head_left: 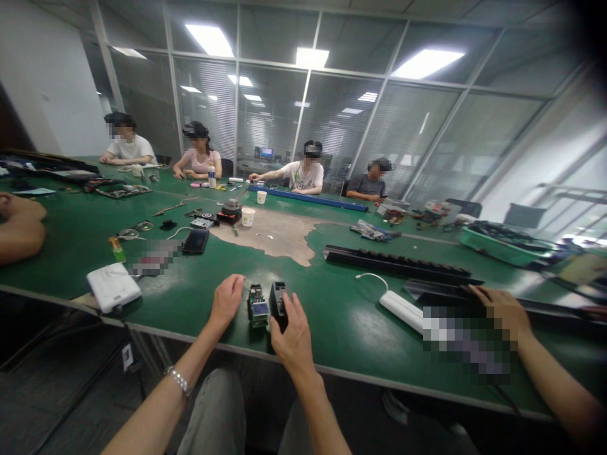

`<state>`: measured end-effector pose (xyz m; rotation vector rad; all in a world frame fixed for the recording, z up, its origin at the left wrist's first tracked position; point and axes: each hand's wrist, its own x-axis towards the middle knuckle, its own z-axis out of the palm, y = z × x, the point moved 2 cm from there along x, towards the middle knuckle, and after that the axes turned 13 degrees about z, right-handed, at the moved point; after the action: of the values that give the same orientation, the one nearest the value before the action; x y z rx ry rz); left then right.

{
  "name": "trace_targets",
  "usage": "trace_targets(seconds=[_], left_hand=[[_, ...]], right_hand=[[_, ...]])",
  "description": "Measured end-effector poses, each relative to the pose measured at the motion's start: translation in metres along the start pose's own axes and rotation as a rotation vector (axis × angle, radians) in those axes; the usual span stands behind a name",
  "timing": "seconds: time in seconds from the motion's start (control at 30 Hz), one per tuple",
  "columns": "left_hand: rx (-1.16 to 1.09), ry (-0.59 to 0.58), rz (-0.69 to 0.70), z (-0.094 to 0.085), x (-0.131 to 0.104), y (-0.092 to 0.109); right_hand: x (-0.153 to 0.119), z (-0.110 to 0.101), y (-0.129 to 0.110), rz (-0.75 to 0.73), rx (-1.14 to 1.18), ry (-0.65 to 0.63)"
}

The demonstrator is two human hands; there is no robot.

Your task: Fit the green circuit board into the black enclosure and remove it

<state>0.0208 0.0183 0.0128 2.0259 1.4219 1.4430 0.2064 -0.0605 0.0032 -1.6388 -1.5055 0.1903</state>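
Note:
Close to the table's near edge, a green circuit board assembly [258, 308] with a small bluish screen-like part lies between my hands. My left hand [226, 303], with a metal bracelet at the wrist, rests just left of it, its fingers loosely bent and nothing visible in them. To the right of the board stands a dark plastic housing [277, 296] with cut-outs at its far end. My right hand [294, 335] has its thumb and fingers around the housing's near part, which they partly hide.
A white box [114, 287] sits on the left and a phone [195, 241] beyond it. Brown sheet [277, 234] lies ahead, with a paper cup [248, 217]. On the right are a white power strip [403, 311], black rails [398, 262] and another person's hand [509, 319]. Several people sit opposite.

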Motion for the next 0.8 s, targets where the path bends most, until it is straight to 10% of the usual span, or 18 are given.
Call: trace_targets(seconds=[0.37,0.8], left_hand=[[0.020,0.015,-0.009,0.001,-0.002,-0.006],[-0.007,0.026,-0.021,-0.001,-0.001,-0.011]], right_hand=[[0.012,-0.025,-0.037,0.049,0.182,0.066],[0.001,0.008,-0.066,-0.021,0.084,-0.031]])
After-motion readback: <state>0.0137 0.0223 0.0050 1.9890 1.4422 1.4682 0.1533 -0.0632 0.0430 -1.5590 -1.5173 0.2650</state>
